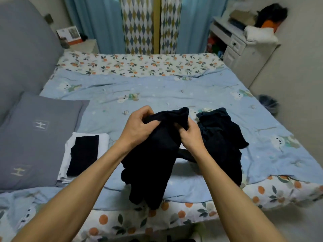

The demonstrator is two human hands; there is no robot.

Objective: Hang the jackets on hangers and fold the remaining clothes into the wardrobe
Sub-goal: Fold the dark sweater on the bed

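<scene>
A black garment (150, 163) hangs in front of me above the bed's near edge. My left hand (138, 126) grips its top edge on the left, fingers curled into the cloth. Close beside it, my right hand (190, 135) pinches the same top edge. To the right, a second dark garment (222, 133) lies crumpled on the light blue quilt (157, 95). On the left a folded black piece (83, 152) rests on folded white clothes (103, 140). No hanger or wardrobe is in view.
A grey pillow (35, 137) lies at the left against the grey headboard (22, 49). A white desk (239, 44) with piled items stands at the back right, and a bin (269, 103) sits on the floor right of the bed. Curtains (150, 23) hang behind.
</scene>
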